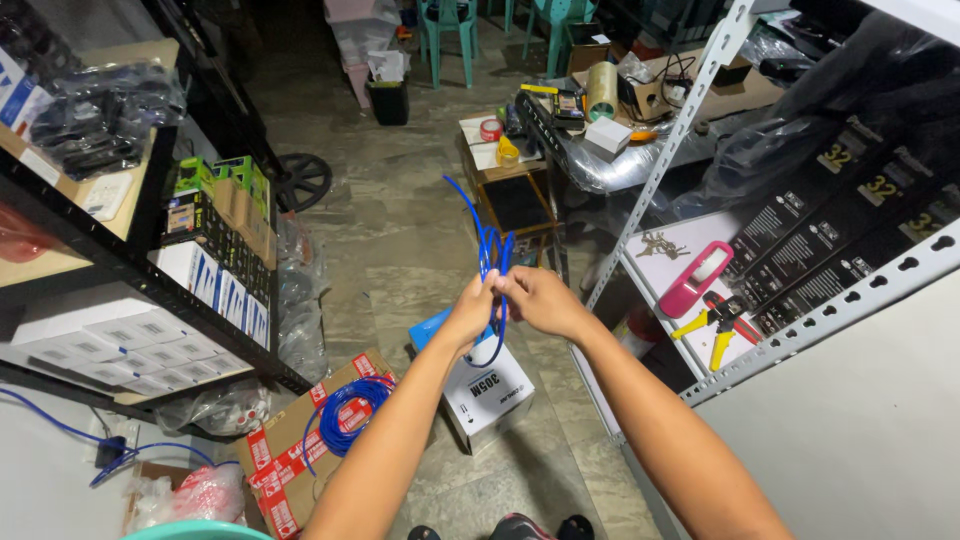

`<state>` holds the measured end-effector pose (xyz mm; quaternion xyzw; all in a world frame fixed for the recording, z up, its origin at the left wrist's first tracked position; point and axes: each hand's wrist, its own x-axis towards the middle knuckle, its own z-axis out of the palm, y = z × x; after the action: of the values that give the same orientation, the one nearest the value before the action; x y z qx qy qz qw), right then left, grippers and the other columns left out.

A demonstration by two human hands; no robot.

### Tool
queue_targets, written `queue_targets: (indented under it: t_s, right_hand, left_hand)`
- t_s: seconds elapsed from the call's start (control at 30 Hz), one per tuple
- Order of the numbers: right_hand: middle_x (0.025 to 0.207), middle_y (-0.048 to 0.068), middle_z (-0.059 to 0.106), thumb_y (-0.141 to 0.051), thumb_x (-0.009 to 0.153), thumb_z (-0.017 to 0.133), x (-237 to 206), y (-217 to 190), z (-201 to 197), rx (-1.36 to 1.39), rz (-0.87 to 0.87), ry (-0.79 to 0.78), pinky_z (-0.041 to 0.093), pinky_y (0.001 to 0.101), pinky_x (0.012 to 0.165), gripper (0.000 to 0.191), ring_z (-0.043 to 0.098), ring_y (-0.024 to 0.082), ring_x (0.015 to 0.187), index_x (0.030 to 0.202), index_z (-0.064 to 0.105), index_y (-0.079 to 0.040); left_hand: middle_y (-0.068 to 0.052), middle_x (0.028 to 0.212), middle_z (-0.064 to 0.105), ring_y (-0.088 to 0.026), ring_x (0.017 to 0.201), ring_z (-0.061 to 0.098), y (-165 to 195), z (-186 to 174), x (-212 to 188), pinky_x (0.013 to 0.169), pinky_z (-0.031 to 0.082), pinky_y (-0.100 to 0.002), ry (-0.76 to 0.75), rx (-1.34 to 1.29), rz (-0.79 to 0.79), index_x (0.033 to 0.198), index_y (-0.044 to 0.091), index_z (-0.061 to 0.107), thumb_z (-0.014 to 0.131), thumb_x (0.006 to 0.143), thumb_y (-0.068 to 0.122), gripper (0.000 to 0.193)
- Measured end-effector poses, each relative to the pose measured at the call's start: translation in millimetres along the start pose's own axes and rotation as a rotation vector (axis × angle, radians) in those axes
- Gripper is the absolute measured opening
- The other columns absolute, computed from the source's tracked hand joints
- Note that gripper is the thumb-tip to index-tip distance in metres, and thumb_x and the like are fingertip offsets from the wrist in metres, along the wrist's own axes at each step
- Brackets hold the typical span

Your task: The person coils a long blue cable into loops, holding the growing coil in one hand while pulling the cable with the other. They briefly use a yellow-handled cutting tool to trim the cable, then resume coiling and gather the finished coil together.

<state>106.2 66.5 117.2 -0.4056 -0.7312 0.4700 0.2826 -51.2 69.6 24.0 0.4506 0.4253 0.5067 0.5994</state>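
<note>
Both my hands meet in the middle of the head view, holding a blue cable [488, 245]. My left hand [470, 312] grips the cable's lower loop, which hangs below the fingers. My right hand [540, 299] pinches the same cable just beside it. Several blue strands rise above the hands and bend to the upper left. Below the hands, on the floor, stands a white cable box [487, 393] with a blue part behind it.
A coil of blue cable [345, 412] lies on a cardboard box [290, 450] with red tape. Shelves with white boxes [140, 340] stand left. On the right shelf lie a pink tape dispenser [693, 279] and yellow-handled pliers [718, 322]. A cluttered table [600, 110] and green chairs stand beyond.
</note>
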Motion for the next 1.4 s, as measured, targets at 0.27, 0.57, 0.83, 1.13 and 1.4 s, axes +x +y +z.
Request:
queue_targets:
  t_s: [0.27,0.57,0.83,1.13,1.4]
  right_hand:
    - [0.067,0.007,0.069,-0.037,0.101,0.061,-5,-11,1,-0.268,-0.035,0.031,0.050,0.0350,0.059,0.038,0.061,0.015,0.060,0.086,0.070,-0.003]
    - [0.073,0.014,0.065,-0.030,0.104,0.058,10,91,-11,-0.207,-0.030,0.216,0.050,0.0370,0.064,0.036,0.057,0.018,0.070,0.090,0.067,0.002]
    - [0.145,0.020,0.051,-0.014,0.082,0.077,-23,129,62,-0.346,-0.012,-0.348,0.038,0.0402,0.111,0.071,0.048,0.033,0.134,0.145,0.045,-0.007]
    - [0.130,0.010,0.066,-0.025,0.104,0.051,-57,127,93,-0.260,0.133,-0.332,0.045,0.0384,0.107,0.029,0.059,0.025,0.125,0.129,0.059,-0.015]
    - [0.084,0.006,0.071,-0.023,0.103,0.055,-37,149,-5,0.320,0.224,0.322,0.056,0.0309,0.067,0.021,0.067,0.015,0.073,0.103,0.067,-0.006]
  left_hand:
    - [-0.004,0.078,0.061,-0.012,0.054,0.057,11,6,-16,0.052,0.049,-0.026,-0.017,0.003,-0.087,0.117,0.010,0.056,0.038,0.107,0.044,0.039]
    - [0.005,0.059,0.035,-0.005,0.042,0.028,25,-12,-19,0.040,0.024,-0.023,0.025,-0.409,-0.148,0.092,0.013,0.049,0.038,0.105,0.056,0.046]
    - [0.007,0.059,0.030,-0.005,0.042,0.023,109,21,-32,0.040,0.020,-0.024,-0.141,-0.543,0.051,0.088,0.016,0.046,0.045,0.107,0.053,0.041]
    - [0.007,0.057,0.026,-0.006,0.042,0.021,226,22,-59,0.039,0.018,-0.025,-0.094,-0.622,0.201,0.086,0.016,0.044,0.048,0.106,0.052,0.042]
    - [0.006,0.059,0.037,-0.005,0.046,0.032,193,-34,-55,0.042,0.025,-0.024,0.025,-0.044,0.285,0.086,0.013,0.046,0.045,0.106,0.055,0.046]
